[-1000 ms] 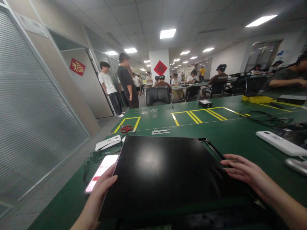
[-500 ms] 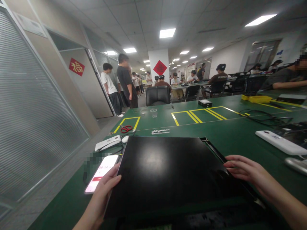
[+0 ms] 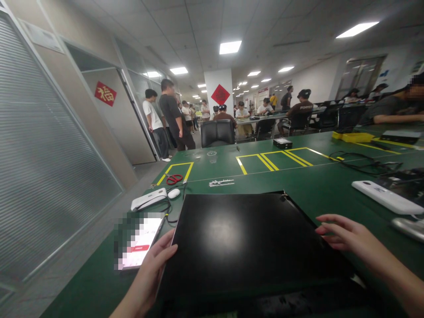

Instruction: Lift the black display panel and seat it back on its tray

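Observation:
A flat, glossy black panel (image 3: 232, 238), which looks like a display screen, lies over a black frame (image 3: 296, 204) that shows along the far right corner and right side. My left hand (image 3: 160, 258) grips the panel's left edge, its thumb on top and its fingers partly hidden below. Beside the right edge, my right hand (image 3: 341, 232) has its fingers stretched out and slightly bent. Its fingertips are at or very near the frame's rim; I cannot tell if they touch. The near side of the panel and frame is dark and hard to make out.
Left of the panel are a lit phone (image 3: 142, 243), a white power bank (image 3: 149, 199), a white mouse (image 3: 173, 193) and red-handled scissors (image 3: 174, 179). White scraps (image 3: 221, 182) lie beyond it. Another white power bank (image 3: 386, 197) and cables (image 3: 361, 163) are at right. People stand and sit farther back.
The panel has shifted right with my left hand, and its right edge now covers more of the frame. My right hand has moved slightly right.

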{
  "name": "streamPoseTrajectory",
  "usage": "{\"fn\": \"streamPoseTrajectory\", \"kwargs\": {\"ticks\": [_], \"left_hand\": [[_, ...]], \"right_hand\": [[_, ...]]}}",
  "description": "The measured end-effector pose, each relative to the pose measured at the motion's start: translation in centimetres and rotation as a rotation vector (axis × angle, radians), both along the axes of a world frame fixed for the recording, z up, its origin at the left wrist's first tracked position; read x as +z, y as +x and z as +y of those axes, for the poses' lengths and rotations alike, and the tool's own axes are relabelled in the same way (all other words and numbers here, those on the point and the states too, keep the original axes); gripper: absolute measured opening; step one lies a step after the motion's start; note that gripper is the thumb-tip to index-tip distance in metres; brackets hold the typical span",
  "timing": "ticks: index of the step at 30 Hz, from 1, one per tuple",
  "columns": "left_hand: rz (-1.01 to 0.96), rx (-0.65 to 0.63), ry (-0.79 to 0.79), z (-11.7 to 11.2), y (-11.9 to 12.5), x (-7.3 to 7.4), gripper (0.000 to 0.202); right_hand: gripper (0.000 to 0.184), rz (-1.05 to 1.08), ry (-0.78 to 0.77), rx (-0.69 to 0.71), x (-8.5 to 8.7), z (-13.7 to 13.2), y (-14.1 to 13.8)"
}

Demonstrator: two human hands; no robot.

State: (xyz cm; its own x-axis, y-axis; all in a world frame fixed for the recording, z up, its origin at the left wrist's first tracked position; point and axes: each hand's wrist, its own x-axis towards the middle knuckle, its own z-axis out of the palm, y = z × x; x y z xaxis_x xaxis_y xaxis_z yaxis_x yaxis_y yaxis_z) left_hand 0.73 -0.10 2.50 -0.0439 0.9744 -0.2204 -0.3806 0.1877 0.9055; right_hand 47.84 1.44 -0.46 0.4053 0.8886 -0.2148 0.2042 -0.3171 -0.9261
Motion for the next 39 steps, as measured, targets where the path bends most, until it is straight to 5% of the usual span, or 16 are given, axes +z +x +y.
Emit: {"fn": "streamPoseTrajectory", "kwargs": {"ticks": [10,20,28,39], "left_hand": [[-0.007,0.007,-0.039,0.1,0.0,-0.3,0.064],[-0.015,0.025,-0.059,0.4,0.0,-1.3,0.059],[0.004,0.045,-0.07,0.4,0.4,-1.9,0.062],[-0.035,0.009,-0.126,0.5,0.6,-2.1,0.061]], "right_hand": [[0.05,-0.067,-0.002,0.052,0.3,-0.1,-0.1],[0.048,-0.29,0.009,0.171,-2.2,0.3,0.9],[0.04,-0.552,-0.027,0.192,-1.2,0.1,0.4],[0.039,-0.619,-0.005,0.197,-1.6,-0.1,0.6]]}}
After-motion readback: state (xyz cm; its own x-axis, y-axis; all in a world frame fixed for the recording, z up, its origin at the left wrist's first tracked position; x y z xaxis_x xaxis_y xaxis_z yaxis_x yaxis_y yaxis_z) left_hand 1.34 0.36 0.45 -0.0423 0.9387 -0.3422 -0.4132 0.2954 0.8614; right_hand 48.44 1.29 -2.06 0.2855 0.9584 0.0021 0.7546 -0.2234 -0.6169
